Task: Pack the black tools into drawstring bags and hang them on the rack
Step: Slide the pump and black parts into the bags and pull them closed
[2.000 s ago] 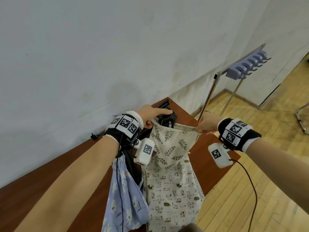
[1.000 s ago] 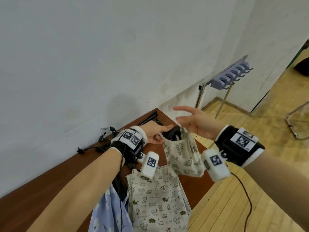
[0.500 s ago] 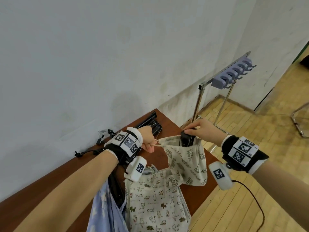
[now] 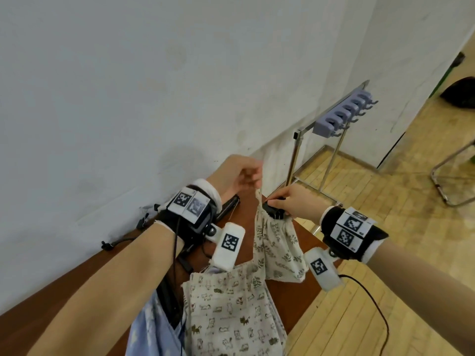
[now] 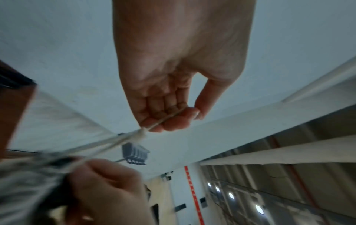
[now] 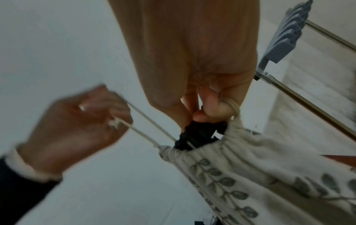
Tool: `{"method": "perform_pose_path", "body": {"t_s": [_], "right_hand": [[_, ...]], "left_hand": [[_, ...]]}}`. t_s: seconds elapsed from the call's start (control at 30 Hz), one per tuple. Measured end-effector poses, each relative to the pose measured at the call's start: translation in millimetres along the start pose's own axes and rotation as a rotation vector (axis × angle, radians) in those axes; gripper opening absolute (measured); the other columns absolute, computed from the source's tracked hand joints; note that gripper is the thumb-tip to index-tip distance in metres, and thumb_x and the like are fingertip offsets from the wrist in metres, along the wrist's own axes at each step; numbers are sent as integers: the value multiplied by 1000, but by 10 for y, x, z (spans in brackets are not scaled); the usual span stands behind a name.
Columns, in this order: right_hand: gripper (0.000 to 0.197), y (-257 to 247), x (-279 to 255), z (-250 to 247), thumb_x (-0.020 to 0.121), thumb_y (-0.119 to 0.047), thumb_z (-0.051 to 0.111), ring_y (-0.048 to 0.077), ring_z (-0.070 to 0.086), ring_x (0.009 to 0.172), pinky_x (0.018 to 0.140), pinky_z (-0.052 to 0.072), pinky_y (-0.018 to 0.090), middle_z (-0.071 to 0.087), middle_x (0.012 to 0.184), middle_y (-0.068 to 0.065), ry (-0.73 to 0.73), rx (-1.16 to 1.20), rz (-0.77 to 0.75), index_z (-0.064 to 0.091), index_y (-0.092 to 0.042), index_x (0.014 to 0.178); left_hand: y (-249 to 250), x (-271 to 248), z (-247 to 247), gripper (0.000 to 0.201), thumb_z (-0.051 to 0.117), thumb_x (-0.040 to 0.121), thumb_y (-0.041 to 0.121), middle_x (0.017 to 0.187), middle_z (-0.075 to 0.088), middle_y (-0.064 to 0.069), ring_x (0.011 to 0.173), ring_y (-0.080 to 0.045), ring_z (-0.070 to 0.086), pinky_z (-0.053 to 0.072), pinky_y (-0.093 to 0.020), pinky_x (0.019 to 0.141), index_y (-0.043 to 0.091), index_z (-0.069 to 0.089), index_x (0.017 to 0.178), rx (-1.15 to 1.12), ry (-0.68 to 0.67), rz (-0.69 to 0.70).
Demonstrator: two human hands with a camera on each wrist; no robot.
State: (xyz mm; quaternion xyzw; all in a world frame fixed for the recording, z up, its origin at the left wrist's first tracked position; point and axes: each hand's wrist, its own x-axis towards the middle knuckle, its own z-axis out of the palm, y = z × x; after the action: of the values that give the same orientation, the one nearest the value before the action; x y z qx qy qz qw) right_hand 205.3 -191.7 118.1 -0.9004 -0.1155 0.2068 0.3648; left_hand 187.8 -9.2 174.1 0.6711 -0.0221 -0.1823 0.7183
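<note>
A leaf-print drawstring bag (image 4: 279,249) hangs over the brown table (image 4: 304,291) with a black tool (image 4: 273,211) poking out of its gathered mouth. My left hand (image 4: 253,182) is raised and pinches the bag's drawstring (image 4: 259,195), which runs taut down to the mouth. The left wrist view shows that cord (image 5: 163,121) between thumb and fingers of the left hand (image 5: 173,120). My right hand (image 4: 276,201) grips the tool's top at the bag's mouth. In the right wrist view the right hand (image 6: 200,113) pinches the black tool (image 6: 198,135) above the puckered bag (image 6: 250,167).
A cat-print bag (image 4: 231,312) and a blue floral bag (image 4: 151,330) lie on the table's near side. More black tools (image 4: 227,205) lie by the white wall. The metal rack with grey hooks (image 4: 341,114) stands on the wooden floor beyond the table's right end.
My right hand, open a second ago, has taken hold of the tool at the bag's mouth. My left hand has risen with the drawstring, and the mouth has gathered tighter.
</note>
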Motion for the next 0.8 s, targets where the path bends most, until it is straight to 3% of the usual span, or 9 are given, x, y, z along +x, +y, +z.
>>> {"method": "perform_pose_path", "body": {"t_s": [0.1,0.17,0.23,0.3,0.4,0.53,0.63,0.7,0.8], "right_hand": [[10,-25,-12,52,90,-32,65,18,69,80,72,61,36,70,90,-9,-21,5,-7,71,-36,83],[9,-38,-24,87,89,-25,67,15,63,70,65,57,29,68,78,-7,1,72,-15,71,-29,83],[7,-38,-46,102,87,-18,69,12,51,57,53,45,23,59,64,-4,-11,198,13,74,-16,84],[10,-23,-70,89,89,-9,64,11,40,50,47,36,20,47,56,1,-90,385,35,73,-6,91],[19,-49,-94,-8,93,5,52,10,48,51,47,45,16,57,61,5,-111,697,84,64,0,106],[20,-71,-50,-149,88,9,53,16,56,60,59,48,25,63,75,15,110,732,62,65,-1,101],[21,-86,-43,-210,90,11,51,13,61,63,66,53,25,64,76,12,-6,890,82,65,1,102],[24,-130,-46,-216,91,12,47,14,59,62,60,55,23,63,75,10,-132,1008,121,62,-1,106],[34,-218,-30,-240,90,17,39,12,47,57,44,45,17,57,70,10,-116,1047,204,57,-3,111]], "left_hand": [[148,24,192,22,55,91,6,60,49,-3,49,-11,47,44,-18,52,6,51,69,193,-71,17],[41,73,211,7,61,88,5,69,56,-5,55,-11,52,45,-18,54,7,57,83,313,-60,26],[-175,114,157,23,68,84,8,83,62,-8,69,-16,61,52,-21,63,14,58,103,439,-34,45],[-376,114,122,43,73,81,13,103,63,-16,90,-25,66,55,-30,85,21,54,118,494,-10,46],[-569,123,108,58,76,78,18,117,59,-13,108,-24,61,49,-28,95,22,49,129,451,49,109],[-628,164,84,69,80,75,17,116,65,-2,109,-12,61,45,-26,96,21,44,134,340,12,77],[-684,203,162,71,84,68,23,114,67,4,109,-11,62,46,-32,100,23,48,129,435,-44,57],[-733,245,268,61,84,67,32,109,66,6,105,-11,61,47,-33,98,22,54,119,635,-5,70],[-735,283,363,41,78,75,31,92,63,6,90,-11,60,47,-26,85,17,58,107,781,31,45]]}}
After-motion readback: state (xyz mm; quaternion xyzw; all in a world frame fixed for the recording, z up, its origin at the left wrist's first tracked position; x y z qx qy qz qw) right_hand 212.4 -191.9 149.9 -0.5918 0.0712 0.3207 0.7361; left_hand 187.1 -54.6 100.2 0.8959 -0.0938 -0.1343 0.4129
